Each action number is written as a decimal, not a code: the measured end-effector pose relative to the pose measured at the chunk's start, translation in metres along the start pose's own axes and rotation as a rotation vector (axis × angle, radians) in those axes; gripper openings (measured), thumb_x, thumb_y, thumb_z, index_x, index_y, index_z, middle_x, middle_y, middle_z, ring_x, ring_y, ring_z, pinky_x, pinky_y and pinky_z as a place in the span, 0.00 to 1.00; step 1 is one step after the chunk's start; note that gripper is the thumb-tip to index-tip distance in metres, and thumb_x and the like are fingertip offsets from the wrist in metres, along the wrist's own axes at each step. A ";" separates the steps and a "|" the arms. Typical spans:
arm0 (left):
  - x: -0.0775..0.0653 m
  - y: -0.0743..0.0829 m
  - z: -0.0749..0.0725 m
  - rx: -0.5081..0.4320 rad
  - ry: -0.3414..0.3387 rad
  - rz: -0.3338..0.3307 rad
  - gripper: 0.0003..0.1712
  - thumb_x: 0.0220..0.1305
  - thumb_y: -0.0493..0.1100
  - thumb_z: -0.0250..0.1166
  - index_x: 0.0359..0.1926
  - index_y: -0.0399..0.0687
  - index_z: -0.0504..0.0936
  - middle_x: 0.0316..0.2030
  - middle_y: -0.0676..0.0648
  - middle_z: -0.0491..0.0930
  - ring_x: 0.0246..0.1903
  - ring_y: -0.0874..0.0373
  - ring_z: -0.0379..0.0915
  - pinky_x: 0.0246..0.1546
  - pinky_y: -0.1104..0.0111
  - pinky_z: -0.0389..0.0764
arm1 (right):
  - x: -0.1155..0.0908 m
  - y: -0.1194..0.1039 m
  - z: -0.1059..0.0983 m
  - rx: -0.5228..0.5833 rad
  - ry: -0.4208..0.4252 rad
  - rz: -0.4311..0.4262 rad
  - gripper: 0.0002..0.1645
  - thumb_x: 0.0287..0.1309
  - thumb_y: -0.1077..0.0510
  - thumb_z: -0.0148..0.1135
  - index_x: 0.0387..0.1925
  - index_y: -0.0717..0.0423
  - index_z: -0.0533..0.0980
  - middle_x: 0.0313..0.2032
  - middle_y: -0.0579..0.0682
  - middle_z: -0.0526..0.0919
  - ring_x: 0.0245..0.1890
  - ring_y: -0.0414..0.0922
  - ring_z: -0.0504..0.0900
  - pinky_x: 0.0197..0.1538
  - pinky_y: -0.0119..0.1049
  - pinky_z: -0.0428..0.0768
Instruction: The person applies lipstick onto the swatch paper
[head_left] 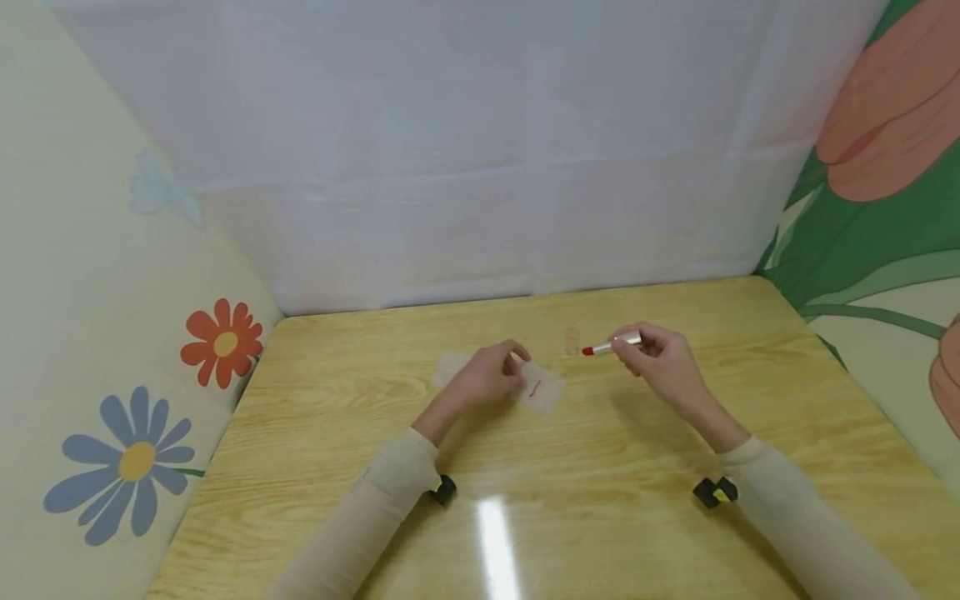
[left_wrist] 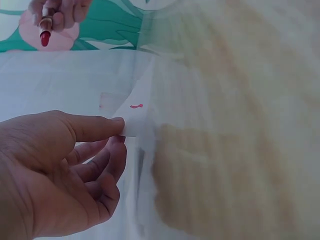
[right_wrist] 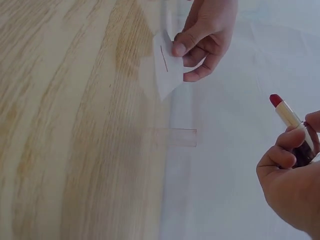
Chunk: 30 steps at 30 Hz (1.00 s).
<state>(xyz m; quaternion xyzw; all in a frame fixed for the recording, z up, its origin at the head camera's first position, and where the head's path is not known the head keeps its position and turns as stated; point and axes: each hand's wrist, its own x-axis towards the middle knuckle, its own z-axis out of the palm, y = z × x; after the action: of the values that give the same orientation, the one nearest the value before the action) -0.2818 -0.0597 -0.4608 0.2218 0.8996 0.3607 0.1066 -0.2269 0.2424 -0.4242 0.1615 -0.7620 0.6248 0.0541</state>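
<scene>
My right hand (head_left: 663, 367) grips an uncapped lipstick (head_left: 615, 343) by its shiny case, with the red tip pointing left above the table. A thin white sheet of paper (head_left: 545, 390) bears a short red streak, which also shows in the left wrist view. My left hand (head_left: 489, 375) holds that paper down at the table, and its thumb (left_wrist: 102, 128) pinches the edge against the fingers. Between the hands, a little farther back, stands a small clear cap (right_wrist: 182, 137) with a pinkish tint.
The wood-grain table (head_left: 337, 433) reaches back to a white cloth wall (head_left: 450, 167). Side panels with painted flowers (head_left: 137, 461) stand at left and right. Bright light reflects off the table (head_left: 497, 550) near the front. Each sleeve has a small black device at the wrist.
</scene>
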 end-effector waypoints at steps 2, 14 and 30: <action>0.005 0.001 -0.007 -0.025 -0.007 0.002 0.18 0.69 0.34 0.65 0.58 0.44 0.78 0.38 0.49 0.81 0.39 0.56 0.78 0.39 0.63 0.80 | 0.001 -0.002 0.000 0.008 0.002 0.001 0.11 0.71 0.63 0.62 0.47 0.69 0.81 0.25 0.49 0.76 0.23 0.39 0.69 0.22 0.28 0.66; 0.050 -0.013 -0.054 -0.111 -0.042 0.030 0.18 0.67 0.35 0.67 0.56 0.36 0.79 0.39 0.43 0.83 0.40 0.52 0.80 0.40 0.63 0.79 | 0.000 0.004 -0.005 0.047 0.011 -0.038 0.11 0.70 0.61 0.64 0.46 0.67 0.82 0.24 0.52 0.75 0.22 0.41 0.69 0.21 0.31 0.65; 0.104 -0.031 -0.051 -0.235 0.233 -0.301 0.08 0.65 0.35 0.69 0.42 0.33 0.86 0.29 0.44 0.82 0.29 0.55 0.76 0.32 0.66 0.77 | 0.006 0.007 -0.004 0.068 0.008 -0.041 0.10 0.70 0.64 0.63 0.47 0.68 0.82 0.25 0.51 0.76 0.23 0.40 0.70 0.23 0.29 0.67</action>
<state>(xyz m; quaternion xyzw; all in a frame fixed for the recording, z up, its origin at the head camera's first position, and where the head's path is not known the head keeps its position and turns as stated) -0.4013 -0.0605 -0.4486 0.0278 0.8806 0.4662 0.0796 -0.2354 0.2466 -0.4278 0.1764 -0.7367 0.6496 0.0643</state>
